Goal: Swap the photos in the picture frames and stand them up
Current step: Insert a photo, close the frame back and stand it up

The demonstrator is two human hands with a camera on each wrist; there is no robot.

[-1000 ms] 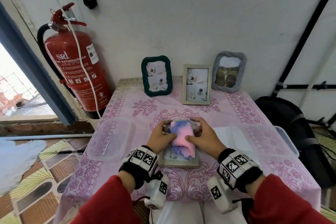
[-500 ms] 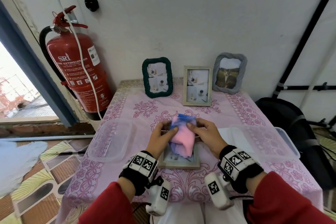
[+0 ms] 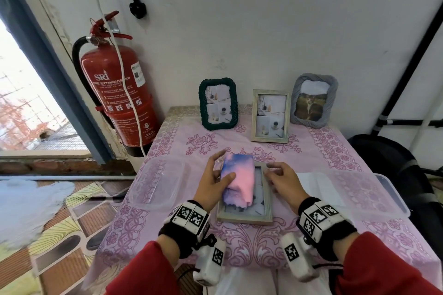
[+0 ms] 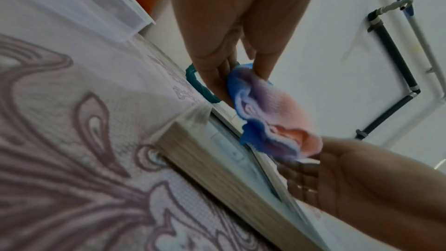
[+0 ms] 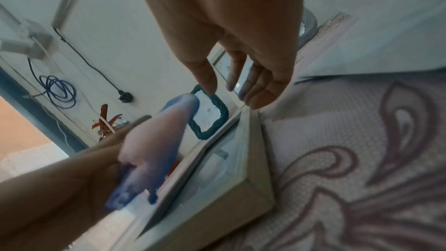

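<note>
Head view, left to right: my left hand (image 3: 211, 183) now has the pink-and-blue cloth (image 3: 237, 178) to itself, thumb pinching it against the fingers, on the wooden frame (image 3: 244, 217) lying face-up on the table (image 3: 323, 151). My right hand (image 3: 281, 181) has let go of the cloth a moment ago — fingers loosely spread, holding nothing, at the frame's right edge. I judge the wiping finished and the frame ready to stand beside the three upright ones — green frame (image 3: 218, 103) leftmost.
</note>
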